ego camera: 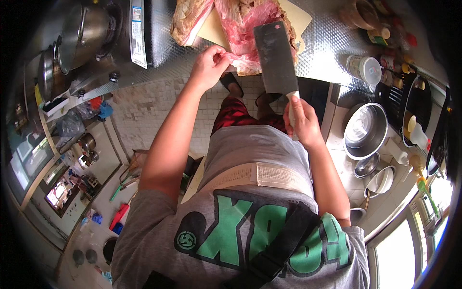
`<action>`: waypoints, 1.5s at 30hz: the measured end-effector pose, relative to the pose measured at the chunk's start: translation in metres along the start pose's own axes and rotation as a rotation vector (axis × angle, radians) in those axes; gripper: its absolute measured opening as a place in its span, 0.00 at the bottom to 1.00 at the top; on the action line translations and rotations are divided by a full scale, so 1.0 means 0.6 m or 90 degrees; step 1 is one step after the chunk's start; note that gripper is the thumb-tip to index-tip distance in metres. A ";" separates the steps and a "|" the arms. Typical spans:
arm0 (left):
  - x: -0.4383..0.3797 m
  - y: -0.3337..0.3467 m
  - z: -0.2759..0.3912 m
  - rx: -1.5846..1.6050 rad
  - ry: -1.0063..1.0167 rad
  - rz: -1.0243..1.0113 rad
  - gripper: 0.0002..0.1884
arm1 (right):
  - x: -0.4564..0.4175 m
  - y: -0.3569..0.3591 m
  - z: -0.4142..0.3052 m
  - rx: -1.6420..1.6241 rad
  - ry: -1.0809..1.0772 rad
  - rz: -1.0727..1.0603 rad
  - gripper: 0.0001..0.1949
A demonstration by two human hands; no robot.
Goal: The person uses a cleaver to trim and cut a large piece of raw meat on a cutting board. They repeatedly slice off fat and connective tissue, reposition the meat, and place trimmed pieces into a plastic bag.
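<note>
In my right hand [302, 121] is the pale handle of a cleaver [276, 59]. Its broad dark blade lies flat over the right part of a large slab of raw meat [236, 29], hiding some of it. My left hand [213, 67] pinches a thin flap at the slab's near edge between thumb and fingers. Beneath the meat is a cream cutting board [301, 18], whose right corner shows. A second piece of meat [189, 21], with a pale fatty edge, rests at the board's left. The top of the meat is cut off by the picture's edge.
The textured metal counter [158, 47] ends just in front of me. A gas stove [139, 36] with a large metal pot [83, 32] stands left. On the right are a lidded plastic tub [364, 68], several bottles, and a metal basin [365, 130] beside smaller bowls.
</note>
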State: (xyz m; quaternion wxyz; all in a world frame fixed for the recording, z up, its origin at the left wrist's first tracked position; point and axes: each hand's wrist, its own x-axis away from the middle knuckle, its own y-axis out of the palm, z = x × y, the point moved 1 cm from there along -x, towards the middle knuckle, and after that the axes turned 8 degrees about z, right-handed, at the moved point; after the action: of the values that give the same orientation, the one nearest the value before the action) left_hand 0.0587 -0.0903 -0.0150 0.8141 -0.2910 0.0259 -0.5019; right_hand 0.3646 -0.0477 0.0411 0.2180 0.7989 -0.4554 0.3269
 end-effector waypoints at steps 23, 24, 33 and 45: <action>-0.098 -0.004 0.036 -0.198 0.486 -0.335 0.07 | 0.052 0.182 0.036 -0.109 0.029 0.197 0.27; -0.102 -0.008 0.039 -0.188 0.487 -0.346 0.07 | 0.053 0.191 0.037 -0.121 0.026 0.205 0.27; -0.134 -0.015 0.057 -0.169 0.446 -0.443 0.07 | 0.044 0.236 0.036 -0.224 0.014 0.232 0.26; -0.166 -0.013 0.064 -0.199 0.359 -0.564 0.07 | 0.044 0.249 0.000 -0.305 0.088 0.218 0.26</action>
State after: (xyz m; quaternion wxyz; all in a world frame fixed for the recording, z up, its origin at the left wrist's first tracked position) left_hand 0.0159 0.0071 -0.0042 0.4337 -0.2454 0.1924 -0.8454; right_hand 0.2442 -0.1364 0.0675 0.3726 0.6124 -0.6316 0.2953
